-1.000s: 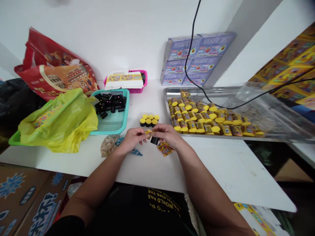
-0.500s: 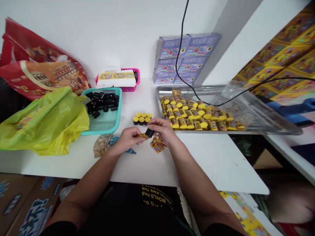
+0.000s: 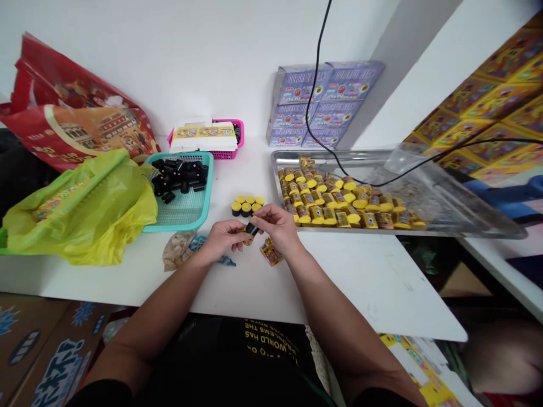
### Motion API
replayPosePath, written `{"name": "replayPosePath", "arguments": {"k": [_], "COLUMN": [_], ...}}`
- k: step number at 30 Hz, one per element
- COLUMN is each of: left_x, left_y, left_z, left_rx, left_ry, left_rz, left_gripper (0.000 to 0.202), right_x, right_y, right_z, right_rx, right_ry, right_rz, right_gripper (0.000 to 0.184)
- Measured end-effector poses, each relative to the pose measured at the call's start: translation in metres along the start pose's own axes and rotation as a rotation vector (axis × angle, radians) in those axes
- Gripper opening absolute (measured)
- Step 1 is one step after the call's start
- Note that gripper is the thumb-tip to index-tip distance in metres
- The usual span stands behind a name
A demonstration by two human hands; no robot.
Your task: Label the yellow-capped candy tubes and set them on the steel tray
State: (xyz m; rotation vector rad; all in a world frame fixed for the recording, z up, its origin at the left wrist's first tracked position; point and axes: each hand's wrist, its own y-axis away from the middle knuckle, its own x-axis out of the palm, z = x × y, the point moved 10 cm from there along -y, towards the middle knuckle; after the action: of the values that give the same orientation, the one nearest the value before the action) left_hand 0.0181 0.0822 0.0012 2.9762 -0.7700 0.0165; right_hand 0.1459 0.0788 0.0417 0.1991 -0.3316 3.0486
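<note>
Where the worktop (image 3: 360,271) starts at left, a yellow bag (image 3: 85,209) lies beside a teal basket (image 3: 182,212) of loose black tubes (image 3: 180,175). Centre: left hand (image 3: 220,238) pinches a yellow label (image 3: 247,239); right hand (image 3: 278,226) fingers pinch a black tube (image 3: 251,229) against it, just above the worktop. Right: steel tray (image 3: 466,233) of labelled tubes (image 3: 331,203).

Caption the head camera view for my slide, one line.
Left hand and right hand hold a black cylinder against a yellow label, near a steel tray of yellow-labelled cylinders.
</note>
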Motion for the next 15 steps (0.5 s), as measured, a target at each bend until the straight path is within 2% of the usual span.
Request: {"name": "replayPosePath", "arguments": {"k": [8, 11, 15], "left_x": [0.003, 0.002, 0.007], "left_y": [-0.002, -0.003, -0.003], "left_z": [0.005, 0.01, 0.012], "left_rx": [0.019, 0.003, -0.034], "left_ry": [0.141, 0.2, 0.374], "left_rz": [-0.004, -0.047, -0.043], "left_gripper": [0.026, 0.028, 0.034], "right_x": [-0.001, -0.001, 0.01], "right_y": [0.001, 0.002, 0.005], "right_z": [0.004, 0.003, 0.003], "right_rx": [-0.077, -0.105, -0.106], "right_ry": [0.073, 0.14, 0.154], "right_rz": [-0.02, -0.03, 0.046], "right_gripper": [0.034, 0.035, 0.034]}}
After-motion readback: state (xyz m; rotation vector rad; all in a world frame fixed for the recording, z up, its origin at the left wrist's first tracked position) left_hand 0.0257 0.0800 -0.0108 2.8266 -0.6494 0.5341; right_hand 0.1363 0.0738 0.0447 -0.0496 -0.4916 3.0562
